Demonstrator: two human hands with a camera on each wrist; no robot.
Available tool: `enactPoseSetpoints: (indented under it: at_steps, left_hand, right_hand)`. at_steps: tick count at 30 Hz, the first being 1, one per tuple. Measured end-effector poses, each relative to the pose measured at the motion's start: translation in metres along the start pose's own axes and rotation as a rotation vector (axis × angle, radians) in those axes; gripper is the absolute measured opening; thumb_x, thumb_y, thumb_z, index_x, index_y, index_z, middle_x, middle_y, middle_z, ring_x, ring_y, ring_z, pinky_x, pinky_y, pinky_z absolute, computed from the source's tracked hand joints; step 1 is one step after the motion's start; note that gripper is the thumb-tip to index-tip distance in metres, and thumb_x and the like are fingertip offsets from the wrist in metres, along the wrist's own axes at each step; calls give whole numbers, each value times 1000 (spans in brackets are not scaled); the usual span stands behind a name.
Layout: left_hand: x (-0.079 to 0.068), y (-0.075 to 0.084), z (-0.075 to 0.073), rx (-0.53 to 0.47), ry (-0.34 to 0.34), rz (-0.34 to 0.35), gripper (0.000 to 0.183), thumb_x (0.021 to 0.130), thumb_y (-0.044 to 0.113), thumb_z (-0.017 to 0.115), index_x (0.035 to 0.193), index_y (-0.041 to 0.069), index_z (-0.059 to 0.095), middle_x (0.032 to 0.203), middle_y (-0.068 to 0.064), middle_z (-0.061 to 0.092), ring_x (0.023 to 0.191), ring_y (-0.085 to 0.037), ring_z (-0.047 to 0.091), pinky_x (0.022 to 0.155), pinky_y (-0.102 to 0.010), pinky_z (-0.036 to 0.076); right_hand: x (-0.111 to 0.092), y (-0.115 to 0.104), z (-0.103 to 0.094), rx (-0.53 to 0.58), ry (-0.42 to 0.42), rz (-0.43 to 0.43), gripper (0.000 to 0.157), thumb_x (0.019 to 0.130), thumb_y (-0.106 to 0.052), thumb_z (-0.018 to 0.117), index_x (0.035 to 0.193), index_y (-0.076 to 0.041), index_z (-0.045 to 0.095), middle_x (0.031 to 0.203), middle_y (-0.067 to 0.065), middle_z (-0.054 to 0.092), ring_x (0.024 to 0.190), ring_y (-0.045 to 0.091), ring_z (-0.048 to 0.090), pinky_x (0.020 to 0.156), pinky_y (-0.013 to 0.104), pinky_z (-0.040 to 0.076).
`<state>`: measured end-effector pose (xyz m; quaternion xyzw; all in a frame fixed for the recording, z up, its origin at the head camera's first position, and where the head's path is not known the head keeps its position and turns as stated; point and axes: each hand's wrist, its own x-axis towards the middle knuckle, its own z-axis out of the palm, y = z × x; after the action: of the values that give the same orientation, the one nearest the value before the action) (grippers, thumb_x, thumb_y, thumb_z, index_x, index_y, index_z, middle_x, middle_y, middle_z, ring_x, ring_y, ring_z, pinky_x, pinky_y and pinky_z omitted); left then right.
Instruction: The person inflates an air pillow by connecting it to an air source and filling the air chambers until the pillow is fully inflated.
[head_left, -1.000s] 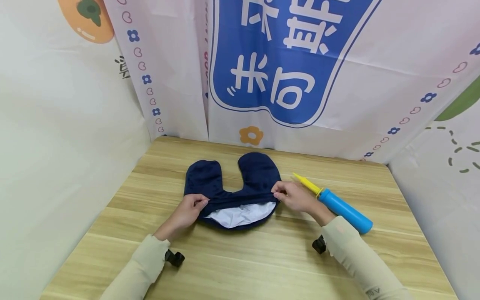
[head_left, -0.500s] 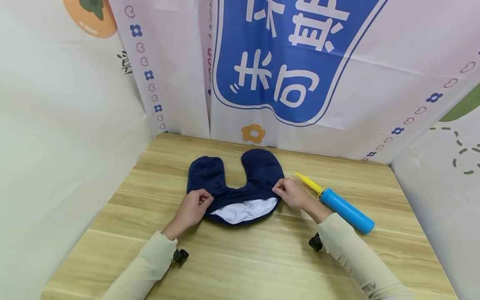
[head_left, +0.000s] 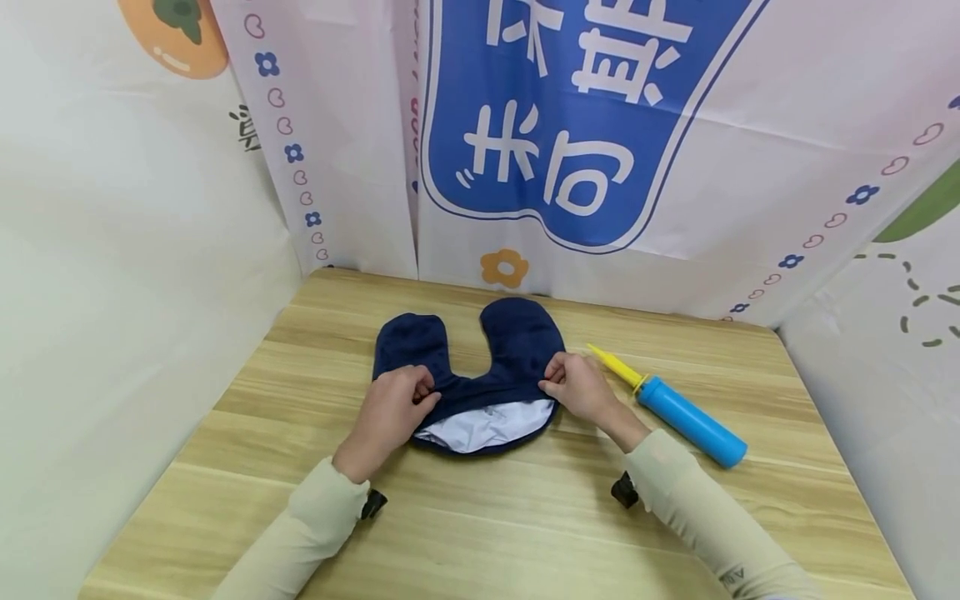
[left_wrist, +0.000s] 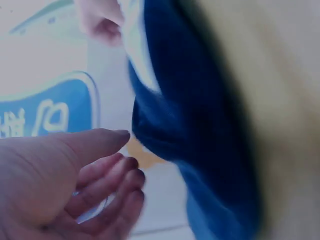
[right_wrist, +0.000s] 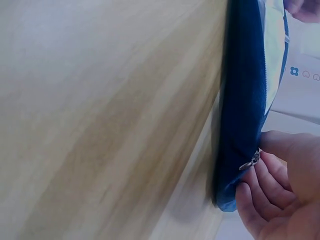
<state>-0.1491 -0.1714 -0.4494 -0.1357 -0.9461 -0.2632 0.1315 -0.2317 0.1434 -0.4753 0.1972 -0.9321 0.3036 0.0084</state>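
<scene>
A navy U-shaped neck pillow [head_left: 517, 350] lies flat on the table, its two arms pointing away from me. Its zipped edge gapes, showing a silvery-white lining [head_left: 487, 425]. At the opening's left part is my left hand [head_left: 390, 412]; in the left wrist view its thumb and fingers are apart, close to the navy cloth, with nothing between them. My right hand [head_left: 585, 387] pinches the pillow's edge at the opening's right end. In the right wrist view the metal zipper pull [right_wrist: 247, 165] hangs beside those fingers.
Right of the pillow lies a blue hand pump [head_left: 693, 421] with a yellow nozzle [head_left: 615, 362], close to my right forearm. Printed white cloth walls enclose the wooden table [head_left: 480, 533] at the back and both sides.
My left hand has moved right and slightly away from me along the opening, and its thumb and fingers have parted. The right hand stays at the opening's right end.
</scene>
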Motion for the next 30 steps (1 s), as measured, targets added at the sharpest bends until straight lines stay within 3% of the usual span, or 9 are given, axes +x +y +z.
enactPoseSetpoints:
  at_steps: [2, 5, 8, 11, 16, 21, 26, 30]
  left_hand:
    - [5, 15, 1, -18, -18, 92, 11, 88, 9, 86, 91, 9, 75, 87, -2, 74, 79, -14, 69, 72, -34, 60]
    - [13, 31, 9, -114, -121, 197, 12, 92, 7, 81, 104, 7, 77, 99, -4, 77, 90, -15, 72, 80, -33, 62]
    - [19, 37, 20, -233, -233, 203, 21, 94, 5, 77, 115, 3, 76, 109, -7, 77, 98, -18, 73, 87, -34, 62]
    - [21, 35, 31, -297, -298, 184, 26, 96, 6, 75, 121, 2, 73, 116, -9, 77, 104, -20, 73, 92, -37, 62]
    - [22, 22, 40, -308, -335, 197, 30, 96, 10, 75, 126, 2, 72, 120, -9, 76, 109, -20, 73, 96, -38, 61]
    - [27, 14, 41, -301, -342, 263, 33, 95, 12, 78, 125, 2, 71, 119, -10, 76, 109, -21, 73, 95, -37, 61]
    - [30, 11, 41, -279, -377, 291, 33, 95, 16, 79, 126, 4, 71, 120, -8, 75, 108, -19, 72, 96, -36, 61]
    - [33, 8, 42, -275, -391, 306, 33, 97, 18, 78, 126, 6, 71, 120, -7, 75, 107, -18, 71, 95, -36, 60]
  right_hand:
    - [-1, 1, -2, 4, 14, -1, 14, 89, -14, 85, 87, -10, 72, 81, 2, 77, 72, 11, 72, 70, 30, 60]
    - [-3, 1, -4, -2, 24, -8, 13, 88, -13, 85, 86, -12, 72, 80, 0, 76, 72, 10, 70, 70, 30, 60]
    - [-4, 1, -5, -9, 27, -33, 12, 89, -13, 84, 86, -12, 73, 80, 0, 76, 71, 9, 68, 70, 29, 59]
    - [-6, 1, -6, 5, 12, -48, 9, 91, -13, 83, 88, -12, 75, 81, 0, 76, 72, 9, 68, 69, 27, 59]
    - [-12, -2, -15, 46, -47, -64, 7, 95, -15, 79, 96, -10, 76, 89, 2, 77, 79, 10, 69, 73, 28, 60]
    - [-27, -5, -36, 33, -90, -117, 16, 97, -17, 78, 107, -5, 76, 101, 6, 78, 93, 21, 74, 86, 42, 63]
    - [-49, 4, -60, -83, -127, -184, 27, 99, -19, 76, 121, -3, 74, 117, 12, 78, 110, 29, 74, 96, 49, 61]
    - [-72, 20, -80, -205, -102, -220, 35, 98, -19, 77, 128, -1, 71, 123, 15, 76, 115, 33, 73, 99, 52, 60]
